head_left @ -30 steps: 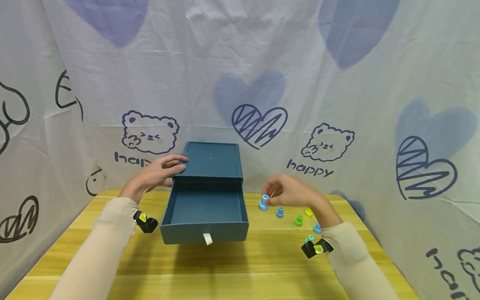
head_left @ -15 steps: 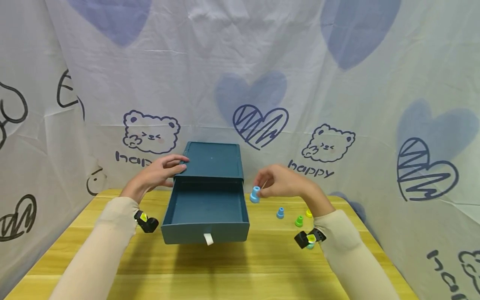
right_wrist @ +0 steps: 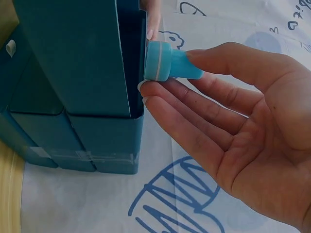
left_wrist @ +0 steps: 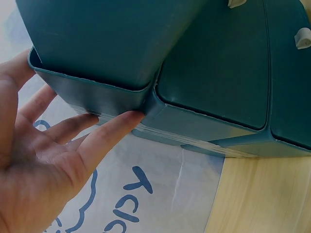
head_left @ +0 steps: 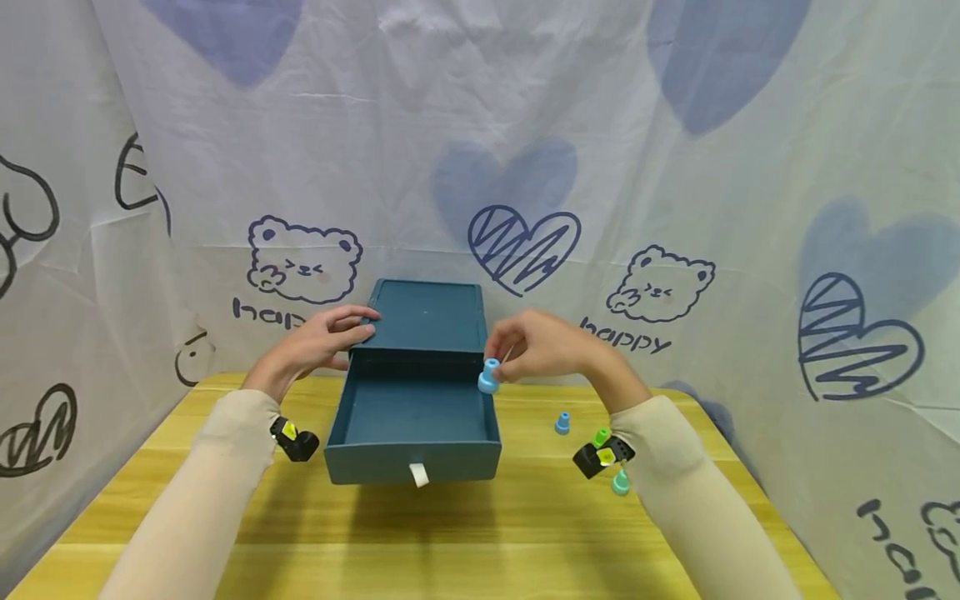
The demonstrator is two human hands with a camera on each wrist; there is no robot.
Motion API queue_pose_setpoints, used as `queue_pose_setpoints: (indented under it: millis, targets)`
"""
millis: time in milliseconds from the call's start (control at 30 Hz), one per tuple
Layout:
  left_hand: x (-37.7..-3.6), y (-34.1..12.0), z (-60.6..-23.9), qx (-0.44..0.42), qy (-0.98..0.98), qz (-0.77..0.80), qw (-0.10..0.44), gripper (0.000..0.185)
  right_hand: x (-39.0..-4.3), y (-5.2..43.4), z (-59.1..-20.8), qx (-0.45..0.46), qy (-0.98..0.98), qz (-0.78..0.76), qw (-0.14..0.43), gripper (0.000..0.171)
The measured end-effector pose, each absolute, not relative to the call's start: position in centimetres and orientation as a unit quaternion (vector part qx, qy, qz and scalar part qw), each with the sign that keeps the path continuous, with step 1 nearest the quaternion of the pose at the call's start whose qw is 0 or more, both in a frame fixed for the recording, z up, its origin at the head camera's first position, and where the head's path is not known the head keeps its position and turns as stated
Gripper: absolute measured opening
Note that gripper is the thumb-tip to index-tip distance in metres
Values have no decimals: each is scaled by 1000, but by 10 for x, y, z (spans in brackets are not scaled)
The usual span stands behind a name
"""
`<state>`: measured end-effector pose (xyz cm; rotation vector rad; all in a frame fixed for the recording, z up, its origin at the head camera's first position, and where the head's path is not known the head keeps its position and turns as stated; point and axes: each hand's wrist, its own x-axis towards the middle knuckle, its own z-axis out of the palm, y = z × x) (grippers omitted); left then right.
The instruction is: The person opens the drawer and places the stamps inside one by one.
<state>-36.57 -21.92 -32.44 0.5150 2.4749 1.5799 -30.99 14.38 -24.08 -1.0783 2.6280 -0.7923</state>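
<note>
Jutting from the dark cabinet point(head_left: 429, 315), the extended drawer point(head_left: 375, 464) could shift if knocked, since the left hand point(head_left: 318, 342) only rests spread fingers against the cabinet, while the right hand point(head_left: 545, 343), pinching the blue peg point(head_left: 489, 380) (near the drawer's right edge), might clip that edge and drop it.

Soft, even light in head view, diffuse shadows on table point(head_left: 540, 550), wrist views dimmer.

The left hand point(head_left: 311, 346) spreads its fingers point(left_wrist: 112, 135) while the right hand point(head_left: 553, 346) pinches between thumb point(right_wrist: 228, 59) and fingers.
</note>
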Motion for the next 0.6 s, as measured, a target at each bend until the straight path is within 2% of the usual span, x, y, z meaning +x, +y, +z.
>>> queue_pose_setpoints:
  millis: [600]
  targets:
    - [-366,-219,-326,173,829,526,76,61,-316,113,-231,-389,880,-239,134,11]
